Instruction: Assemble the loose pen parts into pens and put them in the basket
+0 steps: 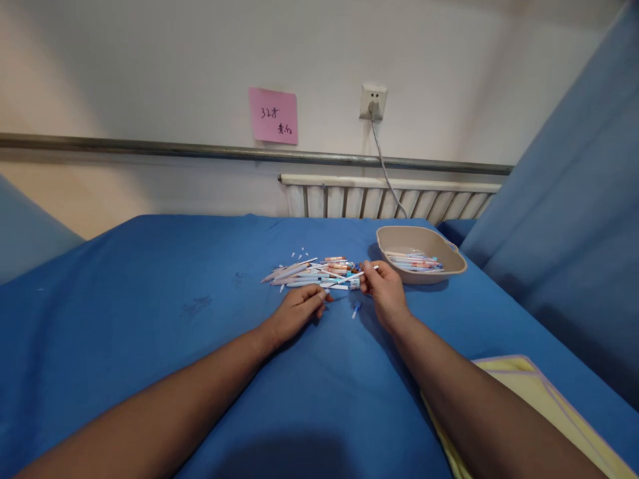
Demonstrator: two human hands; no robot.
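A thin white pen refill [344, 279] slants between my two hands. My right hand [383, 289] pinches its upper right end between thumb and fingers. At its lower left end, the fingers of my left hand [299, 307] are closed around the tip, close to the cloth. Just behind my hands lies a loose pile of pen parts [294, 271], with pale barrels, white refills and printed pieces. A small blue and white pen part [356, 309] lies apart, in front of the pile between my hands. Several tiny white bits [300, 254] are scattered behind the pile.
A beige plastic basin [432, 271] holding several pens [414, 261] stands right of my right hand. A yellow cloth [524, 392] lies under my right forearm. Blue sheeting [124, 319] covers the surface. Behind are a radiator [389, 198] and a plugged-in cable [382, 156]; a blue curtain [564, 153] hangs right.
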